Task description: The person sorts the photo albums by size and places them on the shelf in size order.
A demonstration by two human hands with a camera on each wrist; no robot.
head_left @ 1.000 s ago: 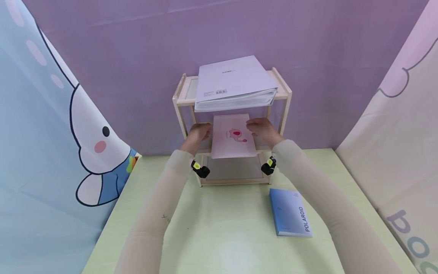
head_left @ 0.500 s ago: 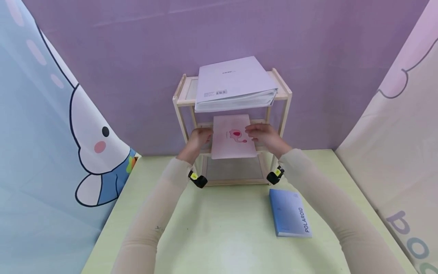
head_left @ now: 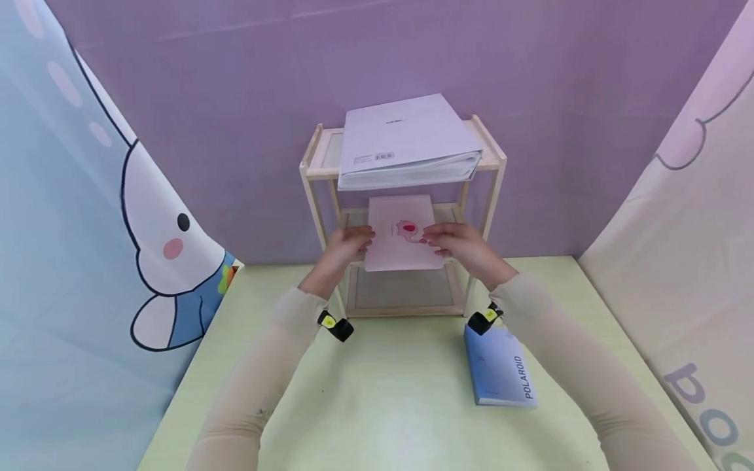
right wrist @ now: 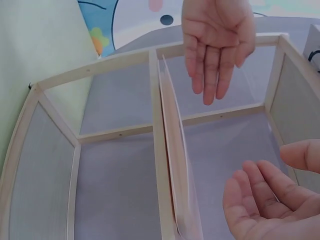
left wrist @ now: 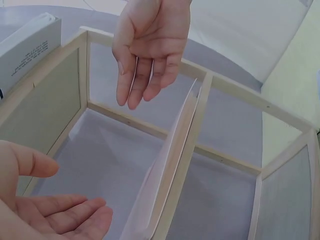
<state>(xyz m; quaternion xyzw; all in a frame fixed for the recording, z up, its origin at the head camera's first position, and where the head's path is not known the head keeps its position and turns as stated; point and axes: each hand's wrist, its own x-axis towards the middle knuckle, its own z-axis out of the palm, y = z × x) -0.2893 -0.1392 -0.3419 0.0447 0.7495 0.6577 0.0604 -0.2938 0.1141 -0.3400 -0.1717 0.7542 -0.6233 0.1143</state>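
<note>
My left hand (head_left: 349,247) has its fingers loosely stretched out and holds nothing; my right hand (head_left: 465,247) is the same, thumb apart from the fingers. In both wrist views a gap shows between my fingertips and the pink booklet (head_left: 384,252), which lies flat on the middle shelf (head_left: 446,213) of the wooden rack (head_left: 406,312). From above, my fingers overlap its left and right edges, and its near edge seems to reach slightly past the shelf's front edge.

That overhang is what I'd mind: a finger or cuff catching it could pull the booklet askew or tip it off. Lifting my hands too steeply could also knock the thick binder stack (head_left: 412,140), which sits crooked on the top shelf (head_left: 332,152) with its near edge jutting over the front; a bump from below might shift it.

Farther out, the blue book (head_left: 501,373) lies on the tabletop (head_left: 377,405), near the rack's front right corner. In the head view my right wrist camera (head_left: 485,319) overlaps its far edge, so a low swing might nudge it.
</note>
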